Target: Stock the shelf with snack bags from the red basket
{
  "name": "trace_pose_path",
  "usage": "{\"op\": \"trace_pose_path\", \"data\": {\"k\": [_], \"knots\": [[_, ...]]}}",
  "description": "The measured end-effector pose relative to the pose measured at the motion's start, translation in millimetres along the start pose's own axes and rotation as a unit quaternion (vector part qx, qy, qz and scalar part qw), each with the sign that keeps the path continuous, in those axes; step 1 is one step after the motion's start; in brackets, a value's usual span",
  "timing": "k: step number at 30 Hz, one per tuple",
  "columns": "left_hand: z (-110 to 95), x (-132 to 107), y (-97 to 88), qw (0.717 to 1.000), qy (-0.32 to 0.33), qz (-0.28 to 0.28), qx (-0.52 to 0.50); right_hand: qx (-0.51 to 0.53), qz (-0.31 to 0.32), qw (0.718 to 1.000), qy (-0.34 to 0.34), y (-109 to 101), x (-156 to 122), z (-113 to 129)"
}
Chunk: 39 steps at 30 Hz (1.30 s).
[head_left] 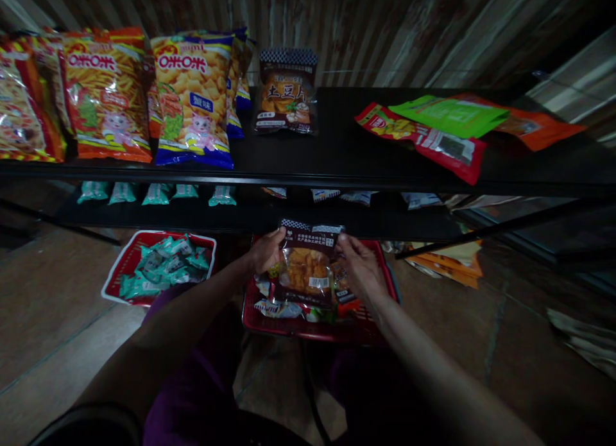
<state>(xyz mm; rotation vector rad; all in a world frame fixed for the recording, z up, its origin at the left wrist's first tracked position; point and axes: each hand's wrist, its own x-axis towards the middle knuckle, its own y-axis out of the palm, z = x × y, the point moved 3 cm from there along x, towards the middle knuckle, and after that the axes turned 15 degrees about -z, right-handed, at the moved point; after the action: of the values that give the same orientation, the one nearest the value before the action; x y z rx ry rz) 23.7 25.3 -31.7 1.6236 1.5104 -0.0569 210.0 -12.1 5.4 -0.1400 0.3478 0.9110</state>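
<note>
A: What is being held?

B: A brown snack bag (308,263), at the centre of the frame. The left hand (269,250) pinches its upper left corner; the right hand (363,266) pinches the upper right.

A: What's beneath?

B: A red basket (327,330) of jumbled packets. Whether the bag's lower edge rests on them, I cannot tell.

A: What could go wrong?

B: With only corners gripped, the slick wrapper might slip and drop among the packets. Upper right, a red packet (423,138) reaches the black shelf's (332,154) front edge; a brushing arm could knock it off.
</note>
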Motion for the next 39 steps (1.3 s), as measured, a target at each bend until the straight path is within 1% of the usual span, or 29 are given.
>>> {"op": "trace_pose_path", "data": {"k": [2, 6, 9, 13, 16, 19, 23, 28, 30, 34, 36, 39], "knots": [[0.2, -1.5, 1.4, 1.0, -0.005, 0.007, 0.002, 0.026, 0.014, 0.999, 0.031, 2.6, -1.2, -0.4], [-1.7, -3.1, 2.4, 1.0, 0.007, 0.014, 0.009, 0.067, 0.002, 0.995, 0.068, 5.2, 0.0, 2.0], [-5.2, -5.2, 4.6, 0.999, 0.027, 0.033, 0.003, 0.086, -0.023, 0.992, 0.093, 5.9, 4.1, 3.8], [-11.2, -9.7, 8.0, 0.998, 0.028, 0.054, 0.001, 0.114, -0.063, 0.985, 0.111, 7.4, 7.2, 6.1], [-15.3, -11.5, 8.0, 0.998, 0.034, 0.059, 0.001, 0.128, -0.047, 0.983, 0.122, 11.0, 6.7, 7.5], [-15.5, -12.1, 6.5, 0.996, 0.025, 0.081, 0.011, 0.136, -0.036, 0.978, 0.154, 12.7, 7.8, 6.4], [-13.8, -12.9, 4.4, 0.994, 0.011, 0.103, 0.034, 0.143, -0.053, 0.967, 0.202, 11.1, 12.1, 2.7], [-15.1, -15.5, 5.8, 0.99, 0.012, 0.127, 0.058, 0.148, -0.06, 0.964, 0.212, 9.9, 14.9, 0.8], [-15.2, -14.7, 5.3, 0.989, 0.022, 0.121, 0.079, 0.146, -0.062, 0.964, 0.212, 9.8, 15.7, -0.3], [-11.4, -7.8, -0.9, 0.988, 0.038, 0.072, 0.13, 0.142, -0.065, 0.967, 0.201, 9.2, 17.9, -2.9], [-7.8, -3.1, -4.7, 0.986, 0.038, 0.057, 0.152, 0.142, -0.065, 0.971, 0.183, 8.6, 18.8, -2.9], [-4.0, 2.5, -8.8, 0.987, 0.039, 0.029, 0.156, 0.142, -0.044, 0.977, 0.153, 8.9, 19.5, -1.5]]}}
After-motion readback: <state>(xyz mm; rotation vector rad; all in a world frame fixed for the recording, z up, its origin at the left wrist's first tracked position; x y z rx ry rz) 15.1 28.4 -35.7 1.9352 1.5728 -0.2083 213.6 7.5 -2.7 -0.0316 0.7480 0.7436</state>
